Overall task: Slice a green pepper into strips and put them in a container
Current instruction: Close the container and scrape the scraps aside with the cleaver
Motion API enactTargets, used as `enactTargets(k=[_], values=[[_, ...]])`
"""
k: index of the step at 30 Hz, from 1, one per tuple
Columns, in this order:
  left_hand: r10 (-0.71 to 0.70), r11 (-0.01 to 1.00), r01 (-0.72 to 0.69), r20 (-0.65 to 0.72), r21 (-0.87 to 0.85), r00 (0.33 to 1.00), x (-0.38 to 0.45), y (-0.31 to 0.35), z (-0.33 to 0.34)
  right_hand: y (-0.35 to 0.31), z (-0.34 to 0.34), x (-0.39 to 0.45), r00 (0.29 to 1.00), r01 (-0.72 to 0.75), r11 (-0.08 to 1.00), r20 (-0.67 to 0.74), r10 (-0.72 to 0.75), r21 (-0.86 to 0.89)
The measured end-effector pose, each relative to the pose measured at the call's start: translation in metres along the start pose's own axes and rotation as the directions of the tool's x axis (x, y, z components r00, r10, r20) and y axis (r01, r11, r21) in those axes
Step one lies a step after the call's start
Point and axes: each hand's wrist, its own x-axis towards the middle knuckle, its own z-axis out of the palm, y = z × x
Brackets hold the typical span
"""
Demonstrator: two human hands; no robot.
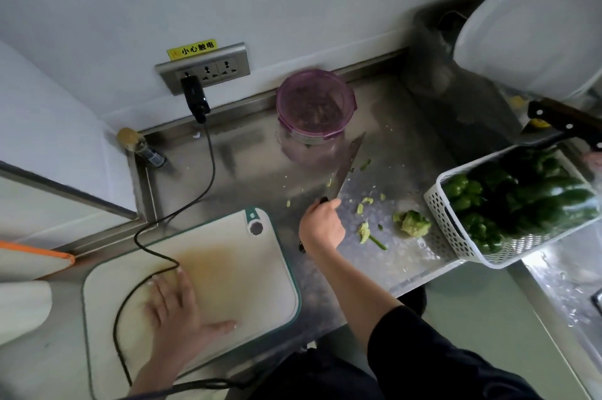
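- While peppers [518,200] fill the white basket [456,236], right of the board [241,269], scraps [412,223] lie between.
- Right hand [321,227] grips a knife [348,161] beside the board.
- Left hand [177,308] lies flat, fingers spread, on the board.
- Purple-lidded container [314,106] stands behind it.

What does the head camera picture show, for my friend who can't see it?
A person's right hand holds a knife over a steel counter scattered with pepper scraps, while the left hand rests flat on a bare cutting board. A white basket of green peppers sits right.

The purple container's [315,106] contents are blurred beyond telling.
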Motion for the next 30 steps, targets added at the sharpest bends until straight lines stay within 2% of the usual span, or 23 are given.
enactTargets(k=[9, 12, 19, 25, 30], values=[[0.022, 0.999, -0.021, 0.007, -0.03, 1.0, 0.001, 0.017, -0.004, 0.05, -0.014, -0.007, 0.957, -0.285, 0.948, -0.023, 0.291, 0.144], [0.006, 1.0, -0.006, 0.016, -0.003, 1.0, -0.001, 0.02, -0.006, 0.068, -0.019, -0.016, 0.942, -0.327, 0.931, -0.022, 0.334, 0.16], [0.073, 0.997, -0.073, -0.026, 0.019, 0.997, 0.005, 0.029, -0.002, 0.079, -0.014, -0.032, 0.955, -0.285, 0.947, -0.037, 0.293, 0.146], [0.108, 0.993, -0.106, -0.043, 0.052, 0.993, 0.007, 0.043, -0.001, 0.066, -0.002, -0.043, 0.988, -0.15, 0.98, -0.025, 0.154, 0.133], [0.133, 0.99, -0.131, -0.039, 0.051, 0.99, 0.007, 0.052, -0.005, 0.046, 0.003, -0.049, 0.999, -0.002, 0.992, 0.05, -0.004, 0.123]])
